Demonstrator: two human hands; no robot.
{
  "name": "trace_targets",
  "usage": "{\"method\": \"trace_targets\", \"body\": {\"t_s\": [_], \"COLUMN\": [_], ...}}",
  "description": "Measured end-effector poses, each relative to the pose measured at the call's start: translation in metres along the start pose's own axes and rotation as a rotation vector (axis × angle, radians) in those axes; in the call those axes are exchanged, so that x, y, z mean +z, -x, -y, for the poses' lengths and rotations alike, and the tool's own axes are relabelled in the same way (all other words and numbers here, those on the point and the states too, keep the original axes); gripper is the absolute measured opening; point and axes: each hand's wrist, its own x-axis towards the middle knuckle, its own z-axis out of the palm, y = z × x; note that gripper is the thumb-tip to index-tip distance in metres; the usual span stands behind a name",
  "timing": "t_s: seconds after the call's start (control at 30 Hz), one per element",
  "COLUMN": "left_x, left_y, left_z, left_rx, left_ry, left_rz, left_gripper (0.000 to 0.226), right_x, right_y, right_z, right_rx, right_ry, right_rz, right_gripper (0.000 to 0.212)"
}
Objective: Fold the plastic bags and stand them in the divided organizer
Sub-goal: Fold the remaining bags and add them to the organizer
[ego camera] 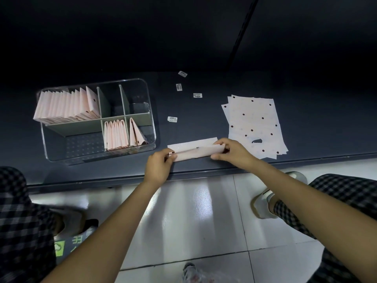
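Now, from the head view:

Bag in hand: you hold a pink plastic bag (194,152), already folded into a long narrow strip, at the near edge of the dark table (306,139), between the organizer and the flat stack.

Left hand: your left hand (158,167) pinches the strip's left end, fingers curled round it.

Right hand: your right hand (228,151) grips the right end, thumb below and fingers over the top.

Organizer: the clear divided organizer (98,121) sits to your left on the table. Its far-left compartment is packed with upright folded bags (67,106); the near-middle one holds a shorter row (116,134); the near-right one has a couple of triangles (136,132). The two far compartments on the right and the near-left one look empty.

Still to fold: a small stack of flat dotted bags (254,125) lies to your right, several sheets by the look of the edges.

Progress: judging by this, you are well past halfway; this strip needs its final folds, then the stack.

Loose bits: small white labels (197,95) lie scattered on the table beyond the strip.
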Motion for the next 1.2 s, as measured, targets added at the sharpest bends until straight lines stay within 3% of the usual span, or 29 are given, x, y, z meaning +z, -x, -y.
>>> {"method": "trace_targets", "body": {"t_s": [0.17,0.23,0.3,0.37,0.43,0.5,0.67,0.77,0.83,0.9,0.97,1.03,1.2], "left_x": [0.003,0.006,0.012,0.022,0.032,0.039,0.031,0.033,0.033,0.031,0.030,0.030,0.031], "left_y": [-0.003,0.005,0.014,0.020,0.022,0.020,0.017,0.017,0.017,0.017,0.017,0.017,0.016], "left_z": [-0.007,-0.012,-0.016,-0.019,-0.017,-0.006,0.015,0.014,0.013,0.014,0.015,0.015,0.015], "left_rx": [-0.056,0.032,0.227,0.415,0.501,0.478,0.385,0.372,0.366,0.369,0.375,0.386,0.388], "left_ry": [0.021,-0.055,-0.222,-0.351,-0.502,-0.677,-0.860,-0.880,-0.881,-0.853,-0.824,-0.816,-0.853], "left_rz": [-0.044,-0.165,-0.246,-0.154,0.048,0.167,0.238,0.244,0.243,0.256,0.268,0.258,0.250], "left_gripper": [0.019,0.033,0.043,0.046,0.056,0.072,0.083,0.085,0.084,0.082,0.078,0.079,0.086], "right_x": [0.008,0.011,0.013,0.014,0.015,0.016,0.020,0.037,0.058,0.079,0.096,0.098,0.066], "right_y": [-0.019,-0.024,-0.028,-0.031,-0.033,-0.035,-0.031,-0.012,0.001,0.009,0.012,0.009,0.003], "right_z": [0.002,0.005,0.007,0.007,0.006,0.006,0.010,0.016,0.024,0.029,0.027,0.020,-0.001], "right_rx": [0.145,0.186,0.222,0.253,0.271,0.280,0.285,0.023,-0.220,-0.360,-0.438,-0.389,-0.176], "right_ry": [0.096,0.155,0.184,0.173,0.175,0.167,0.190,0.447,0.480,0.481,0.588,0.621,0.594], "right_rz": [-0.224,-0.248,-0.264,-0.275,-0.287,-0.298,-0.359,-0.607,-0.505,-0.171,0.043,0.063,-0.116], "right_gripper": [0.026,0.025,0.025,0.024,0.022,0.023,0.021,0.027,0.042,0.056,0.063,0.066,0.064]}}
